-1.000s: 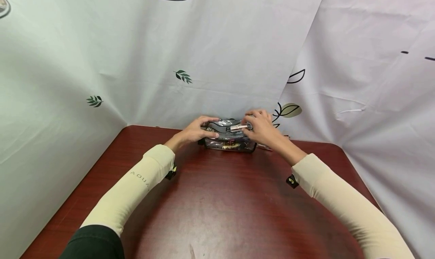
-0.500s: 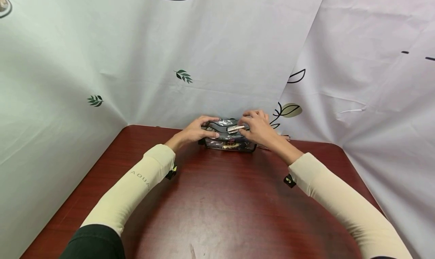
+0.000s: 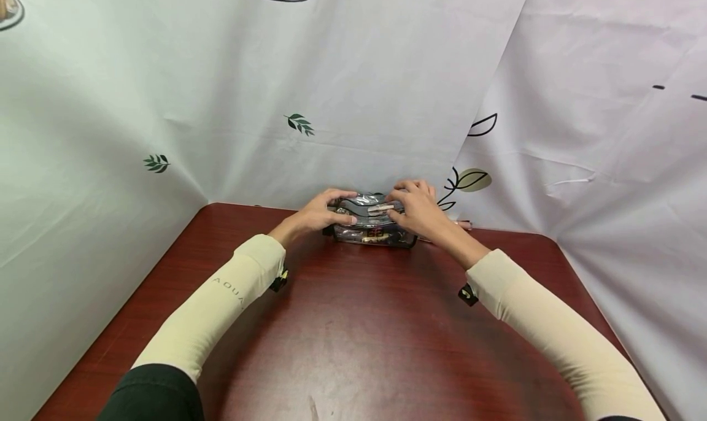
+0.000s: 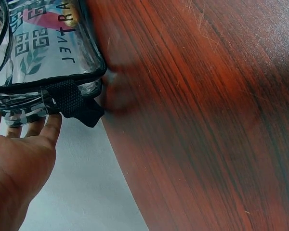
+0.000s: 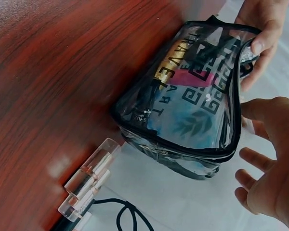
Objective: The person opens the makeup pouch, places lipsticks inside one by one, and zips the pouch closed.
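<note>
A clear plastic toiletry bag [image 3: 375,234] with black piping and dark printed patterns stands at the table's far edge. Its mouth faces up. My left hand [image 3: 316,212] grips the bag's left end, thumb on the front rim and fingers behind. In the left wrist view, that hand [image 4: 24,159] lies beside a black side strap [image 4: 70,98]. My right hand [image 3: 420,209] reaches over the bag's right side and pinches a slim whitish piece [image 3: 380,208] at the mouth. In the right wrist view, the thumb and forefinger of this hand [image 5: 274,154] meet the rim, hiding the piece.
A gold item [image 5: 171,62] and a pink one [image 5: 190,78] show inside the bag. Clear-capped tubes [image 5: 89,175] and a black cord [image 5: 127,207] lie beyond its right end. White curtain [image 3: 364,102] hangs right behind the red-brown table [image 3: 353,323].
My right hand has moved slightly left over the bag, bringing the whitish piece further in and lower at the mouth. The left hand and the bag have stayed in place.
</note>
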Motion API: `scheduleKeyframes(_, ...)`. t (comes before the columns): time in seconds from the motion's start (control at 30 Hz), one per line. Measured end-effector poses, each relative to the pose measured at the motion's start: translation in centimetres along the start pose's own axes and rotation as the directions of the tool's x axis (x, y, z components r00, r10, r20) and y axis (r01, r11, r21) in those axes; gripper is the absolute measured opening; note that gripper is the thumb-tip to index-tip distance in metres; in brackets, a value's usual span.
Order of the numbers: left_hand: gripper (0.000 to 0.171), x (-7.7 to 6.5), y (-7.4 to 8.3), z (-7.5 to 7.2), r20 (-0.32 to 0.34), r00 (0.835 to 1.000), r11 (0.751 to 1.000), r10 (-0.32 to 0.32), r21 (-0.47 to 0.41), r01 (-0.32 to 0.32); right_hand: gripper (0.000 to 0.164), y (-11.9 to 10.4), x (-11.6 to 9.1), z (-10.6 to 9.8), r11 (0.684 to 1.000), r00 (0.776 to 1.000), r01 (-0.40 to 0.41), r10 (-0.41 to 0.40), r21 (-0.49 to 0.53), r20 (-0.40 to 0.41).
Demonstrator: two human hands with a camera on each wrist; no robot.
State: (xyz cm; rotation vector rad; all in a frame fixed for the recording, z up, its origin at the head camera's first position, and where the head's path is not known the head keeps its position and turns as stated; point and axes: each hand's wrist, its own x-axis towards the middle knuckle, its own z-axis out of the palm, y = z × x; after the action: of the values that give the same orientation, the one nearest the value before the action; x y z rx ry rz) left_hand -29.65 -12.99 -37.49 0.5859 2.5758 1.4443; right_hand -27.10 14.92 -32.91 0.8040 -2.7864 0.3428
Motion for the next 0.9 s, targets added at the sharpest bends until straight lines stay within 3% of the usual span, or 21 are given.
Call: scheduleKeyframes(0.9, 0.069, 0.1, -0.3, 0.1, 0.002, 1.000, 1.000, 0.000, 0.019, 0.000, 0.031, 1.4, -1.3, 0.1, 0.999, 0.996, 0.027, -0.023, 0.042, -0.088)
